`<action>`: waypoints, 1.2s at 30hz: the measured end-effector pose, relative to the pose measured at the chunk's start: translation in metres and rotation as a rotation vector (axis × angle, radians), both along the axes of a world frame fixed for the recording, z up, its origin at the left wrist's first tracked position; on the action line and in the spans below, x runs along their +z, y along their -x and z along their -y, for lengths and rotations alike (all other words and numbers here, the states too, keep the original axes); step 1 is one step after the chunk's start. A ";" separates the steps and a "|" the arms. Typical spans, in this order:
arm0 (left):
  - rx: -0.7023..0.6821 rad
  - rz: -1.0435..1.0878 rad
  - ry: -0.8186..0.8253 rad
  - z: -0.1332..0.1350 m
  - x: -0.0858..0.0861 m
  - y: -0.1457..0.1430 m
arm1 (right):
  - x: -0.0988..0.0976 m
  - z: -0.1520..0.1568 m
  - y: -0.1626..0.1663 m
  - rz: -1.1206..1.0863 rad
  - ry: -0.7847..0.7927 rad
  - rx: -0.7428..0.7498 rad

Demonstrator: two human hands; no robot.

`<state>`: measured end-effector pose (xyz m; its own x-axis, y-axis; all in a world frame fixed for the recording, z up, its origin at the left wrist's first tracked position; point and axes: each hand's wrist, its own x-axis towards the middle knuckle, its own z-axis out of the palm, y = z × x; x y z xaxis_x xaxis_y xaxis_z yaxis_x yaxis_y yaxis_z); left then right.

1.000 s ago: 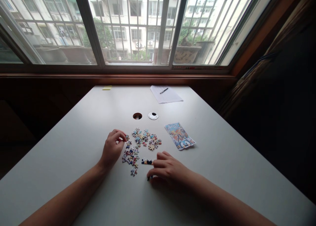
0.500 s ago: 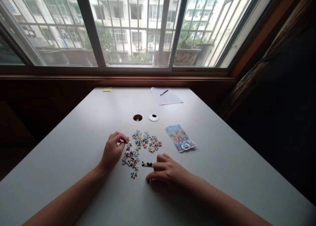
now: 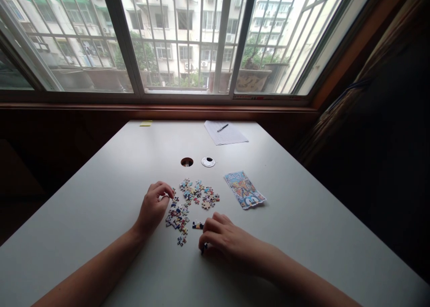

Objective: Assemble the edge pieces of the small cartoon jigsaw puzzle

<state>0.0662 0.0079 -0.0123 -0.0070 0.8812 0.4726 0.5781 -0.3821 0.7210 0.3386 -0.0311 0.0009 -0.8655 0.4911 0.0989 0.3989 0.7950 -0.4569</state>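
Many small jigsaw puzzle pieces (image 3: pixel 178 216) lie in a loose cluster on the white table (image 3: pixel 101 186). At the cluster's left edge rests my left hand (image 3: pixel 153 207), loosely curled, with a gap between thumb and fingers; its fingertips touch the nearest pieces. My right hand (image 3: pixel 221 235) is closed, low over the table to the right of the cluster. A dark puzzle piece (image 3: pixel 203 249) shows under its fingertips. Just beyond those fingers lies a short joined strip of puzzle pieces (image 3: pixel 197 225), dark and yellow, its right end hidden by my hand.
A colourful printed puzzle sheet (image 3: pixel 244 190) lies right of the pieces. Behind them are a round cable hole (image 3: pixel 187 162) and its loose cover (image 3: pixel 208 162). Farther back are paper sheets (image 3: pixel 225 136) with a pen (image 3: pixel 222 128) and yellow sticky notes (image 3: pixel 146 123).
My right hand has shifted slightly left and toward me, its fingers drawn in more and covering more of the joined strip. The left hand stays in place.
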 end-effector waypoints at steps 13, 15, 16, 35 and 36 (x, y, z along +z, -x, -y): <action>-0.014 -0.003 0.001 0.000 -0.001 0.001 | -0.003 0.000 -0.002 -0.047 0.011 0.014; -0.014 -0.001 0.001 -0.001 -0.001 0.001 | -0.006 -0.002 -0.003 -0.074 0.011 0.015; -0.013 0.002 0.004 -0.001 -0.001 0.001 | -0.007 -0.003 -0.003 -0.100 0.016 0.017; -0.015 0.106 0.117 -0.005 -0.005 0.002 | -0.026 -0.041 -0.029 -0.395 -0.053 -0.397; -0.016 0.108 0.117 -0.006 -0.005 0.002 | -0.026 -0.041 -0.028 -0.388 -0.058 -0.398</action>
<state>0.0645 0.0134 -0.0169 -0.0377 0.9308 0.3637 0.4890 -0.3002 0.8190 0.3668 0.0098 -0.0249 -0.5089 0.7572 0.4095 0.4849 0.6451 -0.5904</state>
